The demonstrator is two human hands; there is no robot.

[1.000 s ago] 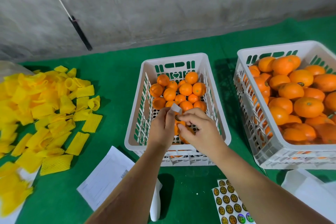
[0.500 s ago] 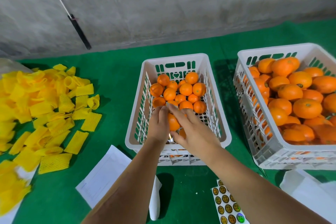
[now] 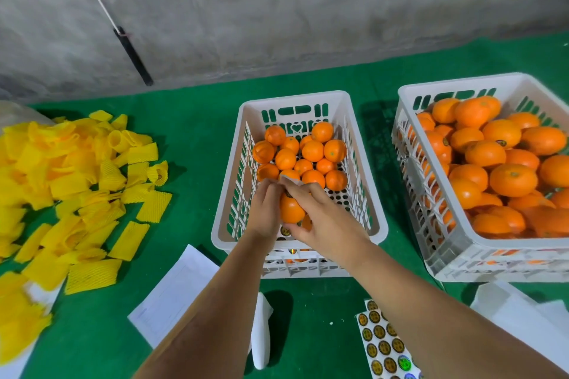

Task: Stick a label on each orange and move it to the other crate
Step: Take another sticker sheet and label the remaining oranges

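Over the slotted white plastic crate (image 3: pixel 366 163), both hands meet: the left hand (image 3: pixel 266 209) and right hand (image 3: pixel 326 221) grip one smooth round orange (image 3: pixel 291 209).

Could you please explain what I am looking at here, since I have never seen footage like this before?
No machine here: a camera on a person's head looks down at their two bare hands. The left hand and right hand together hold one orange over the middle crate, which is partly filled. A fuller crate stands to its right. On the green cloth lie yellow foam nets, white papers and a sticker sheet. Fingertips pinch a small white scrap, probably label backing.
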